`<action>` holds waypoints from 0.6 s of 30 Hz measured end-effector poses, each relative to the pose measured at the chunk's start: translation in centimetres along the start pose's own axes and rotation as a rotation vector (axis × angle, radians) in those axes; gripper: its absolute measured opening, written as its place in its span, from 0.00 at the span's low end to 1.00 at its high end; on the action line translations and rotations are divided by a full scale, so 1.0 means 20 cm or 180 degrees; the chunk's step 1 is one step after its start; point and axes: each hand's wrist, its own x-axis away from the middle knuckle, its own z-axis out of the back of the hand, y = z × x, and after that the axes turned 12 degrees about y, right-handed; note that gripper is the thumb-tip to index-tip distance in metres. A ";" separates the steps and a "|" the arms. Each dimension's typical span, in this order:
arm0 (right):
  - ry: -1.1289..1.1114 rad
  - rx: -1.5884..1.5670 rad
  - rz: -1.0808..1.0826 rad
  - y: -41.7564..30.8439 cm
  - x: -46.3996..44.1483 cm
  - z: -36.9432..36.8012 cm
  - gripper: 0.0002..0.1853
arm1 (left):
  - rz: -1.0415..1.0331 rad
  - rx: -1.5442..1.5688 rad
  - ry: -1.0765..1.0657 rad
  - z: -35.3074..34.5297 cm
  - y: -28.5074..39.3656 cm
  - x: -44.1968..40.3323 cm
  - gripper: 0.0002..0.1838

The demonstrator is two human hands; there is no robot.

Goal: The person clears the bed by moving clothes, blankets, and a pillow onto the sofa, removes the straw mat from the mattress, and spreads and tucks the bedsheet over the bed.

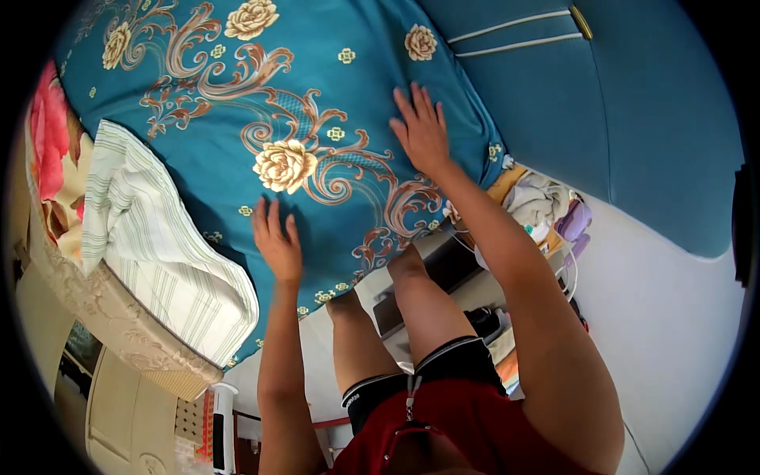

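Observation:
A teal bedsheet with cream roses and brown scrolls covers the bed in front of me. My left hand rests palm down on it near the close edge, its fingers stretched out. Farther up and to the right, my right hand lies flat with spread fingers on the same sheet, close to the headboard side. Neither hand holds anything. A white cloth with green stripes is bunched at the left corner, partly over the sheet.
A padded blue headboard stands at the right. Below it, a bedside shelf carries a grey cloth and a purple item. On the left are a red floral cloth and beige carved furniture. My knees touch the bed's edge.

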 end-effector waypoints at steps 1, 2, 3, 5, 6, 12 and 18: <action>0.0135 0.0152 -0.0225 0.04 -0.06 -0.07 0.30 | -0.0027 -0.0121 0.0134 -0.02 -0.03 -0.07 0.20; 0.0266 0.0305 -0.0450 0.09 -0.15 -0.15 0.31 | -0.0052 -0.0240 0.0267 -0.04 -0.07 -0.14 0.21; 0.0388 0.0460 -0.0678 0.14 -0.22 -0.20 0.32 | -0.0071 -0.0357 0.0392 -0.05 -0.11 -0.20 0.22; 0.0456 0.0280 -0.1171 0.25 -0.34 -0.25 0.35 | 0.0026 -0.0314 0.0599 -0.08 -0.20 -0.33 0.23; 0.0490 0.0197 -0.1415 0.27 -0.37 -0.26 0.37 | 0.0076 -0.0285 0.0705 -0.10 -0.25 -0.39 0.23; -0.0111 0.0261 -0.2281 0.27 -0.54 -0.24 0.39 | 0.0838 -0.1093 0.0839 -0.21 -0.62 -0.66 0.31; 0.0234 0.0450 -0.2242 0.23 -0.56 -0.29 0.37 | 0.2186 -0.1016 0.0545 -0.23 -0.79 -0.92 0.40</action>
